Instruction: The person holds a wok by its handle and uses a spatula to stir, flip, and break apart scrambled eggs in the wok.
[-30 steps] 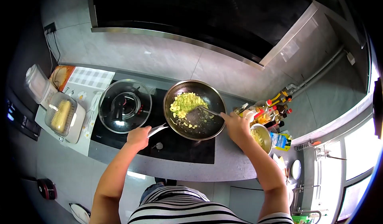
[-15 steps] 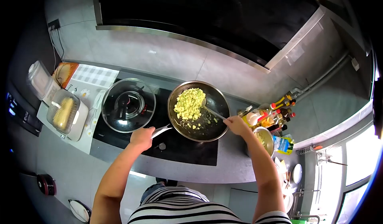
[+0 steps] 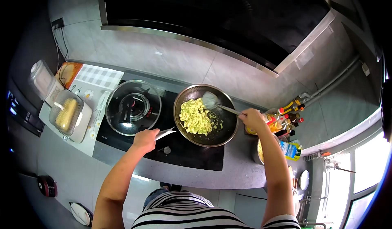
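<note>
My left hand [image 3: 146, 141] is wrapped round the silver handle [image 3: 165, 134] of a dark wok [image 3: 226, 127] on the cooktop. Inside the wok, yellow-green chopped food, perhaps egg with green pieces, [image 3: 196, 116] lies in a heap on the left and lower side. Closed on a long-handled spatula, my right hand [image 3: 252, 118] is just beyond the wok's right rim. The grey spatula head [image 3: 210, 100] is over the upper part of the wok, above the food's edge. Left of the wok, a round glass lid [image 3: 134, 107] covers the other burner area.
Several sauce bottles [image 3: 288, 121] and a metal bowl [image 3: 260, 151] stand to the right, the bowl partly behind my forearm. A white appliance with a clear cover [image 3: 69, 114] sits at the left on a patterned mat [image 3: 100, 77]. The range hood [image 3: 183, 35] hangs overhead.
The spatula has swung up and to the right, its head now showing above the food. The food heap has shifted down towards the near side. My left hand stays on the handle.
</note>
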Motion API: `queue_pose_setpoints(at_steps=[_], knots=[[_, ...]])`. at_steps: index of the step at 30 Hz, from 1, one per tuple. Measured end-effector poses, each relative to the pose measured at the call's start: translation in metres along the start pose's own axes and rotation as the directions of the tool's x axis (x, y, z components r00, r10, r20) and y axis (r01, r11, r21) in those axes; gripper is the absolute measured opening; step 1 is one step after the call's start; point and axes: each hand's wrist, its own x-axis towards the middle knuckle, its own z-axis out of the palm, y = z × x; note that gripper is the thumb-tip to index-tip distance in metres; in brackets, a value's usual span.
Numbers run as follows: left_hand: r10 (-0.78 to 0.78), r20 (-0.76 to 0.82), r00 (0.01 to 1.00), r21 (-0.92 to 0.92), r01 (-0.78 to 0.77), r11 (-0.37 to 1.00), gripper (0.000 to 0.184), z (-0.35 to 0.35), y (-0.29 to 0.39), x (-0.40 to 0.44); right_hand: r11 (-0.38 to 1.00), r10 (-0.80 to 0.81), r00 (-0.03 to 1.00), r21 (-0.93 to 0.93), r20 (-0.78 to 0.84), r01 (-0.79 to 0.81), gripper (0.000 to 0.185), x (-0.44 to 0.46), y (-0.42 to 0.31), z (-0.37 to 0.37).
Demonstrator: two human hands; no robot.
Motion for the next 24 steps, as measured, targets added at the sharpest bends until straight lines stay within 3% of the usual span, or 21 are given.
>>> queue_pose_setpoints(at_steps=[4,7,10,14,17,24], knots=[[-0.003,0.004,1.000,0.025,0.003,1.000,0.023,0.002,0.000,0.001,0.946,-0.317,0.947,-0.087,-0.052,0.312,0.027,0.007,-0.043,-0.015],[-0.004,0.003,1.000,0.032,0.004,0.999,0.023,-0.001,0.001,0.001,0.835,-0.467,0.884,-0.335,-0.013,0.436,0.031,-0.002,-0.060,-0.031],[-0.007,0.019,1.000,0.053,0.006,0.999,0.022,-0.006,0.006,-0.002,0.690,-0.634,0.773,-0.461,-0.013,0.558,0.040,-0.016,-0.052,-0.032],[0.012,0.006,1.000,0.060,-0.012,0.998,0.021,-0.001,0.001,0.001,0.667,-0.635,0.771,-0.542,-0.055,0.511,0.042,-0.061,-0.044,-0.049],[0.020,0.002,1.000,0.064,-0.020,0.998,0.020,-0.001,0.002,0.000,0.686,-0.560,0.828,-0.581,-0.038,0.438,0.041,-0.099,-0.043,-0.069],[-0.003,0.030,1.000,0.023,0.002,1.000,0.024,-0.004,0.002,0.001,0.839,-0.371,0.926,-0.452,-0.065,0.304,0.039,-0.121,-0.060,-0.017]])
